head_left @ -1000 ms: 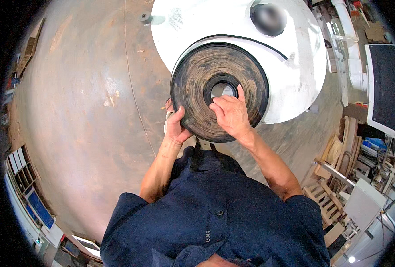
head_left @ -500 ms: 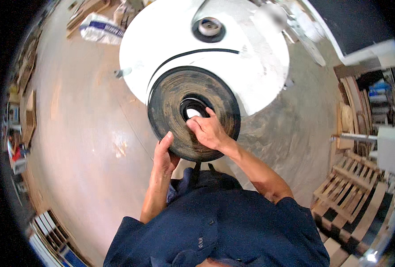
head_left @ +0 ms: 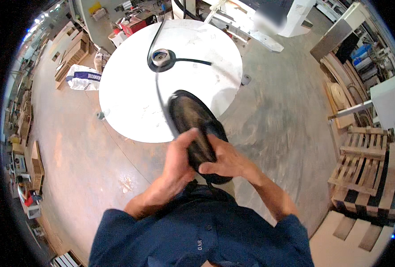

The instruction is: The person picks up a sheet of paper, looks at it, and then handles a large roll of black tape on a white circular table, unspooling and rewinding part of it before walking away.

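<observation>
A thick coil of black strip, brownish on its wound face, is held tilted in front of my body and looks smeared by motion. My left hand grips its left side, thumb laid over the face. On the other side my right hand is closed round the coil, its fingers partly hidden. Ahead is a round white tabletop. Near its far side a small hub has black strip wound about it. One strip end sticks out to the right; another length curves down toward the coil.
Casters show at the tabletop's edge. A white and blue sack lies at the far left beside stacked boards. To the right stand wooden pallets, and a white machine panel juts out.
The coil has turned from face-up to steeply tilted. My left hand has moved up along its side, and my right hand has left the centre hole for the right edge. The view has shifted.
</observation>
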The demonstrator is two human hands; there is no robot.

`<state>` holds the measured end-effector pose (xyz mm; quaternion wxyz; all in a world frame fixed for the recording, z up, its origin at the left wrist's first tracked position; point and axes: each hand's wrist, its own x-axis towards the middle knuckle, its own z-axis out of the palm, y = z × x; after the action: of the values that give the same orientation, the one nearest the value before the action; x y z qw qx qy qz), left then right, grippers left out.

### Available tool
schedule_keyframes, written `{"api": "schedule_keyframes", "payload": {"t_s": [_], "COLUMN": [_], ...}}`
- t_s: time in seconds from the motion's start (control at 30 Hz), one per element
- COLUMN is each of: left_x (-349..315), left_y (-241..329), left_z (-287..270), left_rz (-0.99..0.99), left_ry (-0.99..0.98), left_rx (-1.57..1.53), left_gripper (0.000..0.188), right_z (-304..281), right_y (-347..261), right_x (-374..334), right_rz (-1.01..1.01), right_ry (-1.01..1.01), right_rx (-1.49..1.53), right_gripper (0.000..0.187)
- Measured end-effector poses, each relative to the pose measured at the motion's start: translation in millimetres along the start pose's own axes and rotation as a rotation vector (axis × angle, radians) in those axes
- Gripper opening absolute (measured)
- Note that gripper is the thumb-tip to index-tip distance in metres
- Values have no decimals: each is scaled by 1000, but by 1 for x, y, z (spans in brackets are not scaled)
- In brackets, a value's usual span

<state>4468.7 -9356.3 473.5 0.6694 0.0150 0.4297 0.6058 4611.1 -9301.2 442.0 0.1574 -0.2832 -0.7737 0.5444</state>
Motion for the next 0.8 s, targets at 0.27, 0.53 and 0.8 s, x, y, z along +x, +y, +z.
{"api": "schedule_keyframes", "payload": {"t_s": [0.27,0.53,0.8], "left_x": [44,115,239], "left_y": [-161,-305,-418], "left_z": [188,346,461], "left_rz": [-201,-624,-771], "left_ry": [-147,-390,-438], "left_rx": [468,682,795], "left_gripper": [18,17,16], "right_z": [-129,-245,-383], "right_y": [83,168,265], "right_x": [-176,-305,-334], "right_rz": [159,310,442], "right_ry": [485,825,933], "right_rx": [117,281,350], "right_gripper": [93,78,81]}}
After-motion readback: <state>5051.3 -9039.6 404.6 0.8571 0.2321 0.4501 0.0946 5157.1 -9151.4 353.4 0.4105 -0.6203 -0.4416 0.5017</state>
